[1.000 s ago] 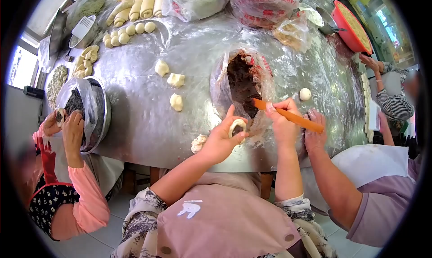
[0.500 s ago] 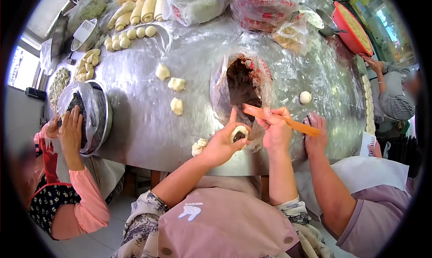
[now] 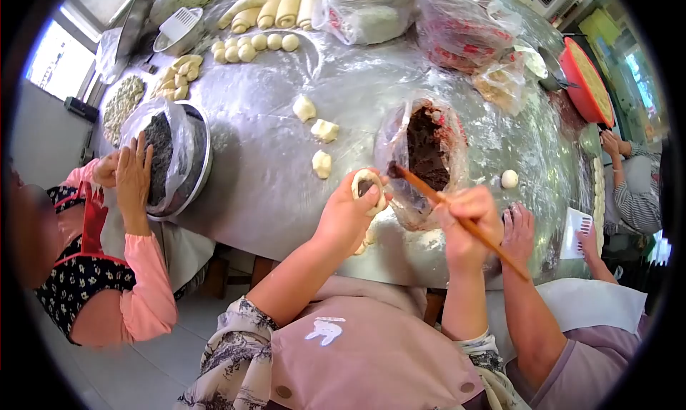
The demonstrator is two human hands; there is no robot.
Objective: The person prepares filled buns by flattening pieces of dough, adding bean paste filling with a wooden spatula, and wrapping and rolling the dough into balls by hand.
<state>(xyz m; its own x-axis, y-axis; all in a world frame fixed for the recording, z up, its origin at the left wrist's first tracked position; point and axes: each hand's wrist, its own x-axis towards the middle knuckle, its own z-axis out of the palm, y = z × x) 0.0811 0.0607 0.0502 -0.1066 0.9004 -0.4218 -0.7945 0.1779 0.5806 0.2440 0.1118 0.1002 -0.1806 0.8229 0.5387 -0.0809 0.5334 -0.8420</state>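
Wooden stick (image 3: 420, 186) pinched in fingers of our R hand (image 3: 468, 220), dough cup (image 3: 371, 203) in our L hand's (image 3: 343, 217), we're prob. mid-filling; next dab needs cup steady.

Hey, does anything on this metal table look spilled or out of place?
One dough ball sits alone right of the open plastic bag, away from the clustered dough balls. White smears, perhaps flour, mark the metal table.
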